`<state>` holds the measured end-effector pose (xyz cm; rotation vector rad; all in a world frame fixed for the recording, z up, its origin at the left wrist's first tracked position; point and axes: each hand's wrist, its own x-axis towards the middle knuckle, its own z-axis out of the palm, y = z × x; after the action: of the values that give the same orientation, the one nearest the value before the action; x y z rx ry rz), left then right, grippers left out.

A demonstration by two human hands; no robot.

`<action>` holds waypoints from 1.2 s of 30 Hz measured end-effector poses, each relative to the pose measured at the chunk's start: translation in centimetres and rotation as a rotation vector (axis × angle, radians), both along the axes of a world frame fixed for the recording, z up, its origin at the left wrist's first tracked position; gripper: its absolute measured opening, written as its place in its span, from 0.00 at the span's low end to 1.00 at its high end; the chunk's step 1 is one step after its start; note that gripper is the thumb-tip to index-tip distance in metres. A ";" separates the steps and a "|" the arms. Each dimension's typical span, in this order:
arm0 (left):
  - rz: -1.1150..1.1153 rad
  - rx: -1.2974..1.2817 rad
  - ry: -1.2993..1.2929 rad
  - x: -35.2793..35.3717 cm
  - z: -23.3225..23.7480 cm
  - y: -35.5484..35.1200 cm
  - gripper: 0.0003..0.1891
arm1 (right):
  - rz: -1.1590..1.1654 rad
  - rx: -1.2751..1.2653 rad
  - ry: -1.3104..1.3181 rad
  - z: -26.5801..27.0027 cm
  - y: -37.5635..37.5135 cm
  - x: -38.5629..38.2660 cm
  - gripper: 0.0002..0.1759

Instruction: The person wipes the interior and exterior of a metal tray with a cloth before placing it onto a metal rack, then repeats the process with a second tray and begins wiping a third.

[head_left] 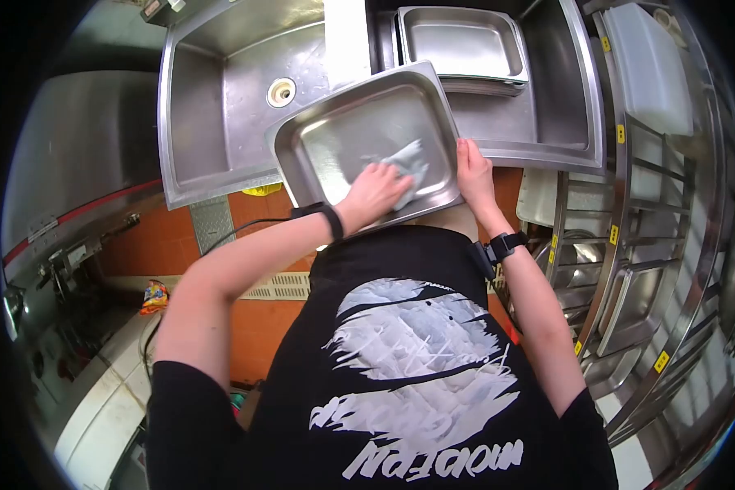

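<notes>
A rectangular stainless steel pan (343,135) is tilted in front of me, its far edge over the sink divider and its near edge close to my waist. My left hand (376,194) presses a pale, crumpled cloth (412,167) against the lower right part of the pan's inside. With fingers closed around the rim, my right hand (474,173) grips the pan's right side. In the right sink basin lies a stack of similar steel pans (461,47).
The left sink basin (245,106) has a round drain (282,92). To the right stands a metal rack (621,204) holding white plastic containers (649,65) and more steel pans. A steel appliance (82,147) is at the left. A floor grate (273,286) crosses the orange floor (131,245).
</notes>
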<state>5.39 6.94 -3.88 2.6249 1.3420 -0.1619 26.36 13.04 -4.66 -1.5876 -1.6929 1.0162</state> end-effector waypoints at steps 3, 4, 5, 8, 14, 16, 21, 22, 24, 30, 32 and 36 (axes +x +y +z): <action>0.162 0.223 -0.021 3.8 -0.8 4.6 0.13 | -0.012 0.001 -0.014 0.2 -0.3 -0.1 0.17; 0.191 0.293 -0.006 4.0 -1.0 6.4 0.12 | -0.028 0.001 -0.024 0.3 -0.5 -0.2 0.17; 0.222 0.365 0.013 3.8 -1.0 7.9 0.11 | -0.017 -0.003 -0.025 0.2 -0.6 -0.2 0.17; 0.339 0.295 0.257 1.0 -0.5 10.6 0.11 | -0.047 0.025 -0.026 0.0 -0.6 -0.4 0.17; 0.165 0.103 0.858 -9.0 1.3 5.2 0.07 | -0.124 0.037 -0.006 -0.3 -1.1 -0.5 0.18; 0.062 -0.075 0.846 -8.2 3.5 2.9 0.10 | -0.078 0.037 0.003 0.1 -1.1 -0.9 0.18; 0.147 -0.538 0.203 -3.4 1.4 -0.4 0.07 | -0.109 0.008 0.013 -0.3 -0.9 -0.9 0.18; 0.241 -0.567 0.129 -1.7 1.0 0.1 0.08 | -0.090 0.018 0.001 -0.3 -0.9 -0.8 0.18; 0.235 -0.439 -0.136 0.8 0.4 1.2 0.22 | -0.064 0.027 -0.014 -0.5 -1.0 -0.8 0.18; 0.144 0.121 -0.163 5.4 -0.2 7.0 0.19 | -0.103 0.017 0.014 -0.5 -0.8 -1.0 0.18; 0.168 0.304 -0.054 4.6 -1.1 8.3 0.16 | -0.070 0.020 0.000 -0.5 -0.6 -0.1 0.17; 0.276 0.291 0.085 -2.9 0.2 8.8 0.16 | -0.083 -0.026 0.035 -0.4 -1.8 0.4 0.16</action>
<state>2.47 15.74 -3.63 2.6431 1.8667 -0.0405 26.78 11.23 -5.05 -1.6333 -1.5825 1.0226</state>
